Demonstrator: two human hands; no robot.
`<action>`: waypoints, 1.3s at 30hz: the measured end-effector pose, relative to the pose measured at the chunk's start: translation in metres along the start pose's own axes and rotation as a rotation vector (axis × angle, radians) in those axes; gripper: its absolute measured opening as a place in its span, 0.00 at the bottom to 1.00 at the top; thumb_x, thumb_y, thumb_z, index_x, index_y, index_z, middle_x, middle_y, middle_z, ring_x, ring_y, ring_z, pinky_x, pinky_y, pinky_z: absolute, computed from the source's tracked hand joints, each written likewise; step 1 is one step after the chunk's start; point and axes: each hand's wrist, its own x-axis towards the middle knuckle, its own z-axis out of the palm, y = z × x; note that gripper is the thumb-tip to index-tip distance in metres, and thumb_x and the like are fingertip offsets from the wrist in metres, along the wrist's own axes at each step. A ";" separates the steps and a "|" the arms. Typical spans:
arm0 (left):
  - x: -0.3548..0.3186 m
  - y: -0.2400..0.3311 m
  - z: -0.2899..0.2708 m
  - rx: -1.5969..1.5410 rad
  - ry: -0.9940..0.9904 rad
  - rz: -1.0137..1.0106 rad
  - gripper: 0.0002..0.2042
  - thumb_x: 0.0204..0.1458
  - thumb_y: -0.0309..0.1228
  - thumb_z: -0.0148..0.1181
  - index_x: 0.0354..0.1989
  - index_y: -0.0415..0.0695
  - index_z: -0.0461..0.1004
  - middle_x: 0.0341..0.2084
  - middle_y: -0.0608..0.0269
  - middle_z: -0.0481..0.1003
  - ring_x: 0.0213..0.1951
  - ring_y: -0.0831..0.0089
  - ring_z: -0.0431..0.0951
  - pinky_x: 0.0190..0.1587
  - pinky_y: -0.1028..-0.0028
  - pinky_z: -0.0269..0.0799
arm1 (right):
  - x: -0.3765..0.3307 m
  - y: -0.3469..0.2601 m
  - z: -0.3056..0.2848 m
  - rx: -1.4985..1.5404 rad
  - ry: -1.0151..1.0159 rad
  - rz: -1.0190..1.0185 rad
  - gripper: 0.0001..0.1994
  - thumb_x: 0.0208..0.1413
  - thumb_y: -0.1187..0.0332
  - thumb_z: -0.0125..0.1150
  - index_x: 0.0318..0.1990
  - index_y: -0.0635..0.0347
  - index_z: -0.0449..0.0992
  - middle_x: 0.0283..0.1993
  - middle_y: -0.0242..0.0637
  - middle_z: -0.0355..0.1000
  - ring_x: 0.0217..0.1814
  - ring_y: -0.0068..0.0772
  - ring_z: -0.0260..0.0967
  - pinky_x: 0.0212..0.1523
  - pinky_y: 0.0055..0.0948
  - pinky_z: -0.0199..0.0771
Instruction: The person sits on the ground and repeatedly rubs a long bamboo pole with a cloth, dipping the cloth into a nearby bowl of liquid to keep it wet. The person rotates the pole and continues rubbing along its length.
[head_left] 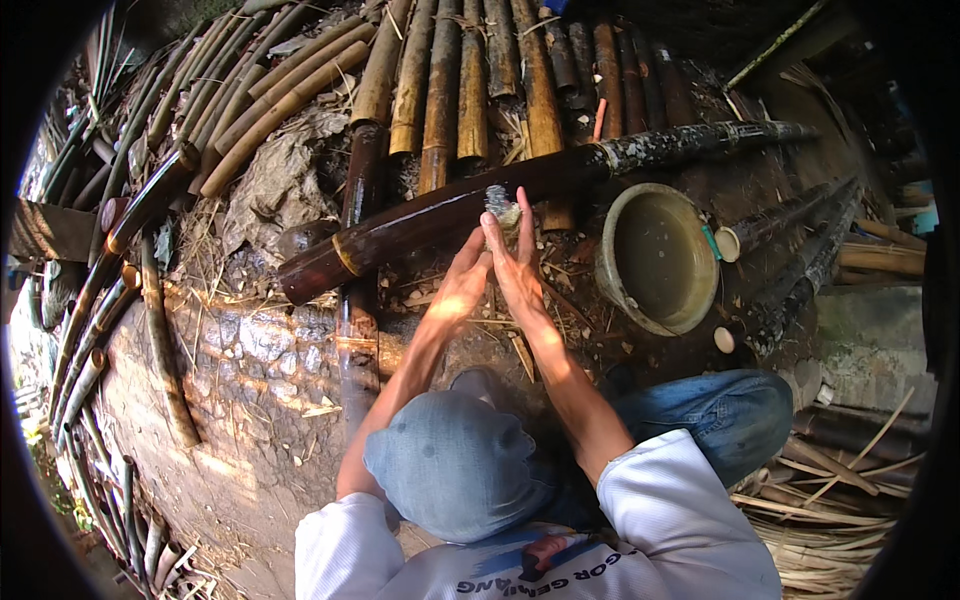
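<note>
A dark, wet bamboo pole [430, 235] lies crosswise before me, with a pale ring near its left end and a mottled grey-white far right part. My two hands meet at its near side. My right hand [514, 262] has its thumb and fingers stretched forward around a pale, fuzzy wad [511, 216]; the kind of wad is unclear. Close against it, my left hand [464, 277] points its straightened fingers toward the pole, their tips partly hidden by the right hand. A silvery patch shows on the pole just beyond the fingertips.
A round basin [612, 262] of murky water stands to the right, with a green-handled item [711, 242] at its rim. Bamboo lengths [440, 100] lie in a row beyond; more bamboo [290, 95] piles at left. Cut poles [775, 222] and split strips [820, 540] lie at right.
</note>
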 end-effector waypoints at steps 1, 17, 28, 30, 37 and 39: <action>0.000 0.003 -0.002 0.131 -0.061 0.002 0.27 0.68 0.39 0.48 0.73 0.43 0.60 0.76 0.56 0.54 0.75 0.62 0.53 0.77 0.64 0.41 | 0.003 -0.001 -0.004 -0.018 0.022 -0.038 0.40 0.63 0.46 0.64 0.73 0.59 0.57 0.67 0.53 0.63 0.71 0.50 0.61 0.70 0.44 0.63; 0.023 -0.016 -0.160 1.900 0.519 0.232 0.60 0.31 0.51 0.81 0.76 0.55 0.50 0.64 0.58 0.65 0.66 0.58 0.68 0.72 0.51 0.50 | 0.087 0.151 -0.277 -1.249 -0.120 0.536 0.27 0.60 0.61 0.55 0.68 0.47 0.69 0.71 0.51 0.65 0.73 0.56 0.63 0.67 0.49 0.67; -0.030 0.022 -0.193 1.796 0.297 0.326 0.53 0.34 0.46 0.80 0.74 0.54 0.58 0.53 0.56 0.72 0.56 0.55 0.74 0.57 0.57 0.71 | 0.143 -0.020 -0.233 0.265 0.438 0.026 0.23 0.69 0.45 0.54 0.48 0.58 0.77 0.34 0.34 0.76 0.30 0.28 0.76 0.33 0.32 0.79; -0.059 0.020 -0.207 1.894 0.366 0.309 0.50 0.36 0.47 0.79 0.73 0.55 0.61 0.55 0.58 0.72 0.56 0.57 0.74 0.58 0.57 0.69 | 0.176 -0.019 -0.214 0.041 0.421 -0.245 0.23 0.71 0.47 0.52 0.47 0.62 0.76 0.32 0.34 0.75 0.34 0.27 0.76 0.37 0.29 0.75; -0.149 0.001 -0.278 1.826 0.490 0.125 0.54 0.28 0.32 0.81 0.72 0.54 0.59 0.62 0.58 0.67 0.64 0.54 0.67 0.69 0.55 0.60 | 0.194 0.044 -0.136 -1.190 -0.214 -0.460 0.20 0.68 0.44 0.51 0.50 0.49 0.78 0.49 0.35 0.79 0.48 0.47 0.78 0.50 0.55 0.77; -0.169 -0.009 -0.290 1.764 0.564 -0.047 0.54 0.27 0.26 0.81 0.72 0.50 0.60 0.63 0.54 0.66 0.65 0.49 0.65 0.69 0.54 0.58 | 0.154 0.041 -0.093 -1.179 -0.209 -0.375 0.19 0.67 0.44 0.53 0.47 0.47 0.78 0.41 0.35 0.79 0.36 0.41 0.80 0.33 0.46 0.82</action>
